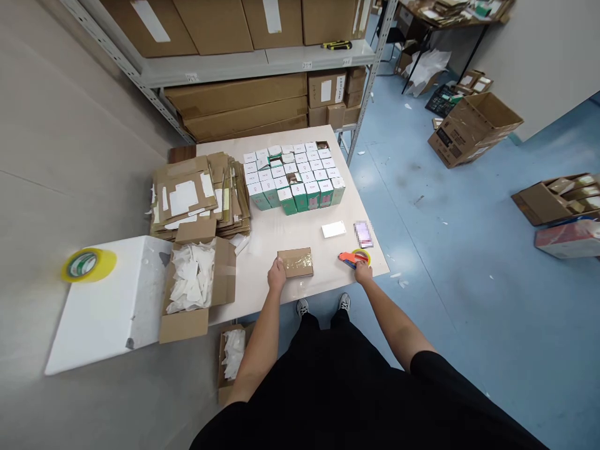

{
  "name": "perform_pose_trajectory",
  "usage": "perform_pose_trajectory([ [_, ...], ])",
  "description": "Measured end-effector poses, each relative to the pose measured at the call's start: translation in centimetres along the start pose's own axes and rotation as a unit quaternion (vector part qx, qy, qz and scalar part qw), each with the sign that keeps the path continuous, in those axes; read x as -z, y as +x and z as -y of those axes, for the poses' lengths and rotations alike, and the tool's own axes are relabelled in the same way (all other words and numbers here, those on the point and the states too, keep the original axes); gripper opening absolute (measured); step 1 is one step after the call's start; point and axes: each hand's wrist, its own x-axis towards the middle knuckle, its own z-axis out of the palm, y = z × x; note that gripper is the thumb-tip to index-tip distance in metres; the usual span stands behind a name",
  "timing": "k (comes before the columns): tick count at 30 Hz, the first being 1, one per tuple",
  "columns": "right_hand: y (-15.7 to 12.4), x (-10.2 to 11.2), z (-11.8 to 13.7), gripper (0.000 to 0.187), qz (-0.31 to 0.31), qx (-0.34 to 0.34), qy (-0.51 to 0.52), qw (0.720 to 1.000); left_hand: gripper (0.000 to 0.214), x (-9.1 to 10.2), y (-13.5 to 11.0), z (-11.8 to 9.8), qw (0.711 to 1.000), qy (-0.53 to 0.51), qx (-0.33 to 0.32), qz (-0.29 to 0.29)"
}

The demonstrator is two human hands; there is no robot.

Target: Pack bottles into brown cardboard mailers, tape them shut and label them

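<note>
the small brown box [296, 262], shiny with clear tape, lies on the near edge of the table [281, 234], about in the middle of it. the left hand [276, 275] holds its left end, with the fingers curled against the side of the box. to the right of the box, near the right corner of the table, the right hand [363, 272] is closed on the near end of an orange tape dispenser [352, 258] with a yellow roll in it. just beyond the dispenser lie a white card [334, 229] and a blurred flat thing [363, 234]. farther on the table stands a tight block of green and white cartons [293, 178]. left of them is a pile of flattened cardboard [197, 194], and nearer an open carton [187, 325] full of white paper pieces. on the far left a white board [107, 312] carries a yellow tape roll [87, 264].
</note>
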Motion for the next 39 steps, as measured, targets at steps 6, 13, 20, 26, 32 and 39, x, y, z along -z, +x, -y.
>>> perform_pose_trajectory([
  [6,-2.3,-0.8,6.9,0.036,0.049,0.088,0.09,0.991,0.058,0.1,0.0,0.3,1.0,-0.014,-0.01,0.009],
  [13,-5.4,-3.3,13.9,0.046,0.05,0.122,0.161,0.978,0.063,0.1,0.1,0.4,1.0,-0.013,-0.014,0.019],
  [20,-9.2,-5.3,15.5,0.057,0.032,0.207,0.084,0.974,0.064,-0.1,0.1,0.4,1.0,-0.004,-0.013,0.017],
  [26,-8.2,-4.7,15.5,0.055,0.12,0.136,0.14,0.973,0.064,0.2,0.9,0.7,0.998,-0.022,-0.029,0.044],
  [32,-6.8,-2.9,16.5,0.045,0.156,0.113,0.211,0.958,0.054,1.0,2.5,1.5,0.989,-0.092,-0.065,0.091],
  [39,-7.6,-2.7,17.4,0.063,0.092,0.009,0.339,0.936,0.058,1.9,2.8,2.5,0.938,-0.26,-0.152,0.172],
])
